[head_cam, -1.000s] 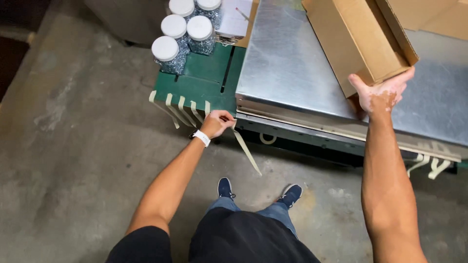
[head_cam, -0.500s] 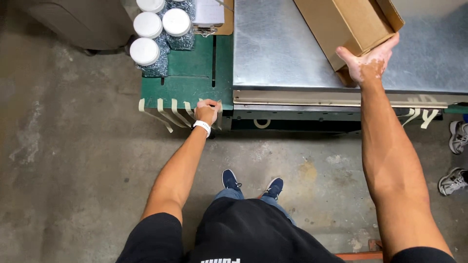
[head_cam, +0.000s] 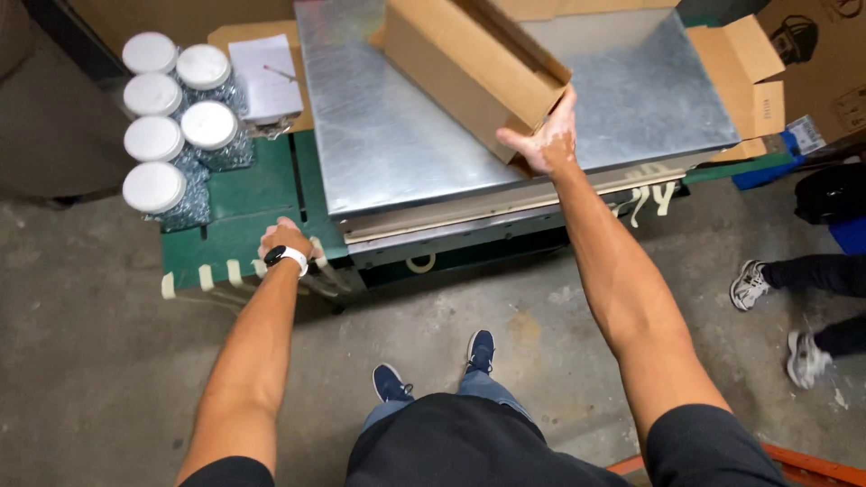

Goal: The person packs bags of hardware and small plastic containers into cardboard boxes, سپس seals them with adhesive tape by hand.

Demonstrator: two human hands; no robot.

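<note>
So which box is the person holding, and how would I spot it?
Start at the big shiny metal tabletop. On its far middle part a long, plain brown cardboard box sits tilted, open at the top, and the right hand grips its near corner. Unlike the flattened cardboard at the table's right edge, it is folded into shape.

workshop | concrete floor (head_cam: 81, 361) | metal-topped bench (head_cam: 397, 135) | cardboard boxes (head_cam: 469, 63)

Open brown cardboard box (head_cam: 469, 63) on metal tabletop, printed carton (head_cam: 816, 54) far right (partly cropped)
</note>
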